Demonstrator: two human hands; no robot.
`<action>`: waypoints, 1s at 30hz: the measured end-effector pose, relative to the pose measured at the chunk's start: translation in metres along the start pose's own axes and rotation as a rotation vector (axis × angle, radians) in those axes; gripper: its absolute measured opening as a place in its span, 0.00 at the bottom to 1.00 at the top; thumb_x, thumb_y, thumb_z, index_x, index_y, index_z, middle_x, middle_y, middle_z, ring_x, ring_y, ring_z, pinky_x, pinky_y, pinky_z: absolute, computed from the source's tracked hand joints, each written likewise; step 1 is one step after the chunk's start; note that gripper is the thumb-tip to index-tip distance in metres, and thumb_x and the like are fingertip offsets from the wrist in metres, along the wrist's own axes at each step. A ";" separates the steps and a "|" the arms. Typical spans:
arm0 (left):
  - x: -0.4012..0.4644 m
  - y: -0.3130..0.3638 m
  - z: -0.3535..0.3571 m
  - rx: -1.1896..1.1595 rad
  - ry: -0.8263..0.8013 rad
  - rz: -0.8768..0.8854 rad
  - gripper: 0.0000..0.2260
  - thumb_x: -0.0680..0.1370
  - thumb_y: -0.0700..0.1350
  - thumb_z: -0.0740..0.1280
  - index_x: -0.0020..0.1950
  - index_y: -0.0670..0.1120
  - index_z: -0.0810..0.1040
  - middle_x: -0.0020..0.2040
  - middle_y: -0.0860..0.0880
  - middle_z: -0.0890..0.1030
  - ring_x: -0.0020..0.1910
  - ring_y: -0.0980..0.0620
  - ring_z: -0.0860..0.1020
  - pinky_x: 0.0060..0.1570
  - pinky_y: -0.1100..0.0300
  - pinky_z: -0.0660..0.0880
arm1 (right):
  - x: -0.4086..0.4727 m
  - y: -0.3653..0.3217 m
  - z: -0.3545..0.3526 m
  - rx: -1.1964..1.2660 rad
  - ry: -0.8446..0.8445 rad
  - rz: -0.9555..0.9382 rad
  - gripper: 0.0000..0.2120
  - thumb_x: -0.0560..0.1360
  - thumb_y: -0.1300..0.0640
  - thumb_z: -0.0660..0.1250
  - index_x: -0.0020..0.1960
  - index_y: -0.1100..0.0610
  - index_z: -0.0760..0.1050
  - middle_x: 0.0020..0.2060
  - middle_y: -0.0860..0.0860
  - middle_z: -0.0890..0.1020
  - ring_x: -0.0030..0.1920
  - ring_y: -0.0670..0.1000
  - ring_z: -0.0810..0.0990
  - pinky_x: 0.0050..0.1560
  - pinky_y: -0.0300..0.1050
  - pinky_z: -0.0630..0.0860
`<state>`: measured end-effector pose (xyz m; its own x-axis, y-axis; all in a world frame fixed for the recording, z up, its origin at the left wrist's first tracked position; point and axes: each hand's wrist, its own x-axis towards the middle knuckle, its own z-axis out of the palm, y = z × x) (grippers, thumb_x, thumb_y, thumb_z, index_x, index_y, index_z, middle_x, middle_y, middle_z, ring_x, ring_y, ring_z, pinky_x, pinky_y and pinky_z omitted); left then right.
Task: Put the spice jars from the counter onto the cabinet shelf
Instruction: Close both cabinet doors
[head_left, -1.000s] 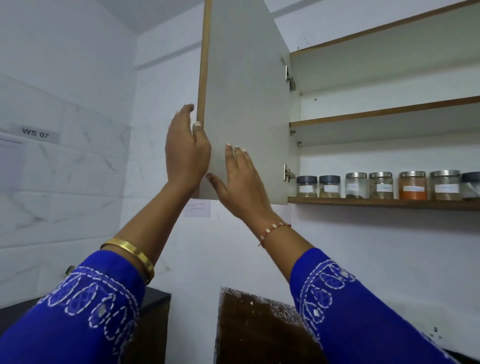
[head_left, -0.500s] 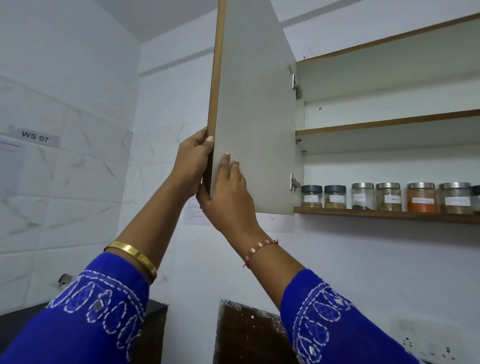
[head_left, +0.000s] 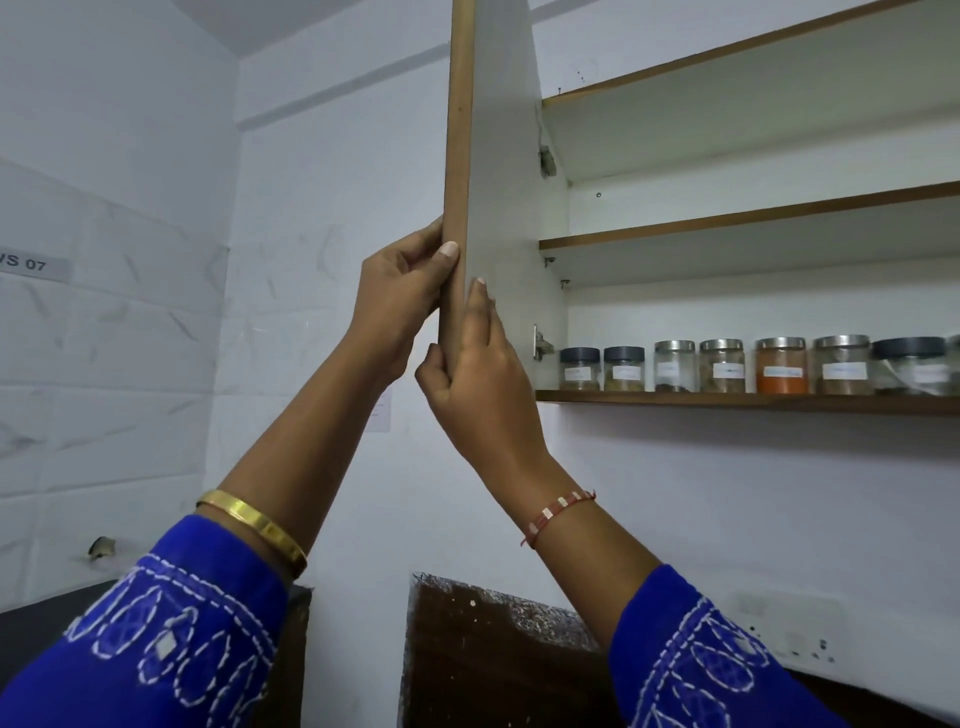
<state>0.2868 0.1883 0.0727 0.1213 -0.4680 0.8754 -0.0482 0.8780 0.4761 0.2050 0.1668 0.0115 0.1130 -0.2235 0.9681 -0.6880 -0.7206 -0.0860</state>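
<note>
We read only one piece of writing clearly: a grey wall tag (head_left: 32, 264) at the left edge, cut off by the frame, showing "S 07". The spice jars (head_left: 758, 365) each carry a white label, but the print on them is too blurred for us to make out. They stand upright in a single row on the lowest cabinet shelf (head_left: 727, 399), the row running from left to right: two with dark lids at the left, four with metal lids next, one of those holding orange powder (head_left: 782, 370), then another dark-lidded jar at the right.

Our left hand (head_left: 400, 296) grips the brown free edge of the open cabinet door (head_left: 506, 208), thumb pressed on the edge and fingers wrapped behind it. Our right hand (head_left: 478, 374) grasps the same edge just below, fingers flat against the pale inner face. The door stands nearly edge-on to us.
</note>
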 end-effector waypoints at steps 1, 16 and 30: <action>-0.001 0.001 0.008 -0.016 -0.009 -0.001 0.17 0.79 0.40 0.61 0.68 0.44 0.71 0.61 0.48 0.79 0.58 0.51 0.79 0.58 0.60 0.77 | -0.002 0.005 -0.009 0.006 0.000 0.001 0.32 0.78 0.53 0.57 0.76 0.61 0.46 0.74 0.60 0.61 0.69 0.60 0.69 0.62 0.51 0.73; -0.025 -0.010 0.180 0.125 -0.103 0.100 0.17 0.79 0.37 0.60 0.68 0.40 0.70 0.66 0.45 0.75 0.63 0.56 0.74 0.54 0.75 0.71 | -0.038 0.130 -0.130 0.027 0.144 0.141 0.25 0.80 0.56 0.55 0.75 0.59 0.54 0.48 0.60 0.80 0.39 0.50 0.77 0.33 0.36 0.69; -0.015 -0.103 0.294 0.621 -0.361 0.228 0.24 0.79 0.39 0.59 0.75 0.48 0.59 0.76 0.46 0.58 0.74 0.47 0.62 0.72 0.54 0.60 | -0.027 0.277 -0.180 0.007 0.159 0.411 0.20 0.81 0.59 0.51 0.72 0.61 0.60 0.61 0.61 0.76 0.59 0.59 0.77 0.54 0.45 0.73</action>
<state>-0.0012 0.0754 0.0351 -0.2862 -0.3793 0.8799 -0.5964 0.7893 0.1462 -0.1176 0.0911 0.0035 -0.2814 -0.3887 0.8773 -0.6481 -0.5973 -0.4725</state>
